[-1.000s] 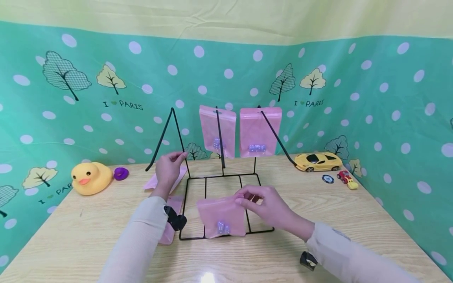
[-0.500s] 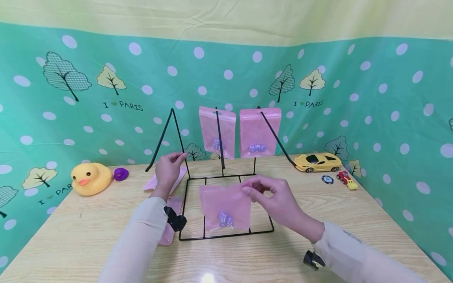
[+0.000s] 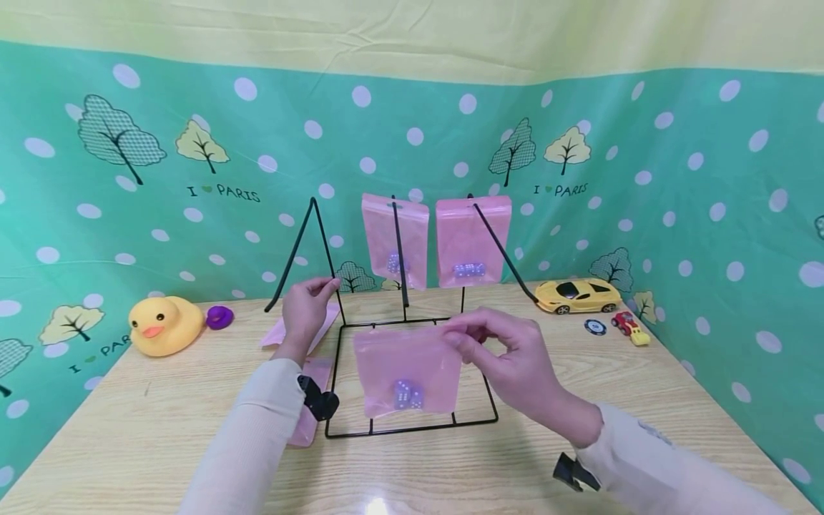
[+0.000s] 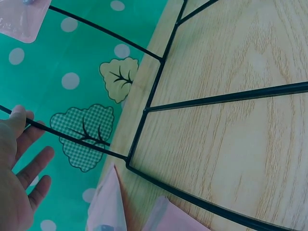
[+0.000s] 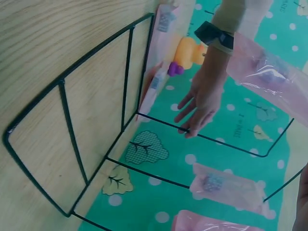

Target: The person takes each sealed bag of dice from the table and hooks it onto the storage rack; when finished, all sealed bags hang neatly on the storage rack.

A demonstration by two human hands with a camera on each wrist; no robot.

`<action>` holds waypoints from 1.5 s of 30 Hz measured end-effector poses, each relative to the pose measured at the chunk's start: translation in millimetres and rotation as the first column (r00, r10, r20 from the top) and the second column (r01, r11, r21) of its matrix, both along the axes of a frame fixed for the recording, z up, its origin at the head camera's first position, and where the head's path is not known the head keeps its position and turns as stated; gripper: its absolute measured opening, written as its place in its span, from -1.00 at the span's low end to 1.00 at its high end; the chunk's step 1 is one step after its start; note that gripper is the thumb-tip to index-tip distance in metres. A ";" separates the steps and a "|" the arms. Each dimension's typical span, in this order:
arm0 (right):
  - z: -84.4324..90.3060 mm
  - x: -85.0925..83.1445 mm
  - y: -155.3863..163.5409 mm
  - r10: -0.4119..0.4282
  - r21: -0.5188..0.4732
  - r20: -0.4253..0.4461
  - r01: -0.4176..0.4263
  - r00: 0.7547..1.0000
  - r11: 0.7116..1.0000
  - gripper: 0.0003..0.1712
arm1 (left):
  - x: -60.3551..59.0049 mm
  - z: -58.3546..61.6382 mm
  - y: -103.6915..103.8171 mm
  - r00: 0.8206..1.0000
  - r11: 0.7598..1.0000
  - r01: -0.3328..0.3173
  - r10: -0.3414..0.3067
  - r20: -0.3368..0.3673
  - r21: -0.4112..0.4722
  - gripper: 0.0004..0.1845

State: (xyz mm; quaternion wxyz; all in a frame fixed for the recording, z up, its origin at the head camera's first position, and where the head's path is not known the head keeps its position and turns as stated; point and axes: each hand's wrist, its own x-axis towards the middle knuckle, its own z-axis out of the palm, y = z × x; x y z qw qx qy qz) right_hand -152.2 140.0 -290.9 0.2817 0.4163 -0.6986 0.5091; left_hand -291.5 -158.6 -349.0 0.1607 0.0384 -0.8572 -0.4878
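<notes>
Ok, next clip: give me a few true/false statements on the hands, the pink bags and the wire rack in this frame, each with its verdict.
1. The right hand pinches a pink bag by its top edge, above the rack's base. True.
2. The held bag is empty. False: small dice show through it near the bottom.
3. The left hand holds a thin rod of the black wire rack. True.
4. Three pink bags hang on the rack. False: two hanging bags are there.
5. The rubber duck sits on the table's right side. False: it is on the left; the yellow toy car is on the right.
</notes>
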 end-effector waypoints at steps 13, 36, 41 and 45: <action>10.7 3.9 -9.0 0.004 -0.107 0.135 0.011 0.991 0.994 -0.92 | -2.4 -2.2 -1.0 1.000 1.000 0.001 -0.001 -0.008 -0.002 -0.63; 19.3 -26.3 -16.5 -0.059 -0.076 0.348 0.091 0.936 0.993 -0.92 | -2.3 -3.0 -3.1 1.000 1.000 0.015 -0.015 -0.020 -0.024 -0.61; 22.6 -36.4 -18.7 -0.144 -0.050 0.350 0.171 0.926 0.984 -0.88 | -1.9 -3.4 -1.9 1.000 1.000 0.003 -0.004 -0.029 -0.025 -0.64; 24.8 -44.5 -20.1 -0.182 -0.038 0.355 0.209 0.917 0.977 -0.84 | -1.3 -3.4 -0.8 1.000 1.000 -0.002 0.001 -0.028 -0.021 -0.65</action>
